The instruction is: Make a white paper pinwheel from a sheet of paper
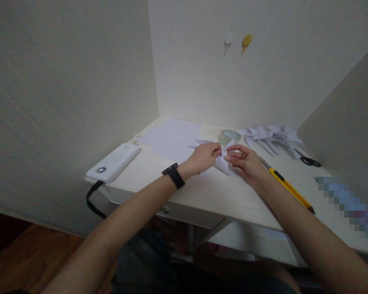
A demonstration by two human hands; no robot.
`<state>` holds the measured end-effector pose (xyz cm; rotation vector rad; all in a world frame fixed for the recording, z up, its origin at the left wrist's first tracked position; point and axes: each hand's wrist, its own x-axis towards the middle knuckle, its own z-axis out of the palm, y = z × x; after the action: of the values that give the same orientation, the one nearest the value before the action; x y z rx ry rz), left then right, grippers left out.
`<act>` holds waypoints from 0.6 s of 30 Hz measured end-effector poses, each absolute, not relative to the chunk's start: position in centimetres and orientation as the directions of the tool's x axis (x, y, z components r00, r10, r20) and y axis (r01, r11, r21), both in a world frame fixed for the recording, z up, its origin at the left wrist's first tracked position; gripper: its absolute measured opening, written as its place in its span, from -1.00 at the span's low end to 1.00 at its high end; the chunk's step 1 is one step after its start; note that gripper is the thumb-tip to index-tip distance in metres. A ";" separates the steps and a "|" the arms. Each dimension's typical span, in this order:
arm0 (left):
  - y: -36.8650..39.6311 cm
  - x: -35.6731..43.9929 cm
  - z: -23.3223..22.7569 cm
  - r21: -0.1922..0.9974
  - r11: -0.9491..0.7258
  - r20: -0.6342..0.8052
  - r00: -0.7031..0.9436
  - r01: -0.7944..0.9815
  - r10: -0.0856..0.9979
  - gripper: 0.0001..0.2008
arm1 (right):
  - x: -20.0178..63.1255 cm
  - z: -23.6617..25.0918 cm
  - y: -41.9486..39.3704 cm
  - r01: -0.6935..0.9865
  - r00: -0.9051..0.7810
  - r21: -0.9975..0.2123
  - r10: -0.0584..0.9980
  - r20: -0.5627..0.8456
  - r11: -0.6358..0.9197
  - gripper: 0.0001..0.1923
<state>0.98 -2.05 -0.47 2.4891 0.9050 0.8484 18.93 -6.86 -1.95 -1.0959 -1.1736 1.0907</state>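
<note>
A light, easily creased folded paper pinwheel [222, 161] is pinched at its centre between left hand [202, 158] and right hand [244, 160]; a gentle grip at the folds seems safest.

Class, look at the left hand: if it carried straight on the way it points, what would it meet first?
Probably the right hand, just past the folded paper that the left hand already pinches.

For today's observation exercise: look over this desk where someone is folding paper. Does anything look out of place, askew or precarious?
One thing stands out: the white device lies at the desk's left corner, partly over the edge, with its black strap hanging off. Otherwise, both hands, left hand and right hand, pinch the folded paper; nothing looks spilled or damaged.
</note>
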 end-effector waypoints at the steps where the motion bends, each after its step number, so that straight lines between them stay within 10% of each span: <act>1: -2.0 1.0 -0.5 0.508 -0.731 0.416 0.613 0.456 0.672 -0.76 | 19.0 -2.0 -6.8 -0.068 0.072 -0.988 0.989 0.133 0.138 -0.50; 18: -2.5 0.9 -0.2 0.475 -0.704 0.408 0.577 0.528 0.708 -0.74 | 19.1 -2.4 -6.6 -0.097 0.137 -0.986 0.983 0.123 0.137 -0.53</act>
<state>0.93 -2.51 -0.16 2.5093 1.0125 0.8455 19.09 -6.55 -2.36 -1.0963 -1.0961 1.0674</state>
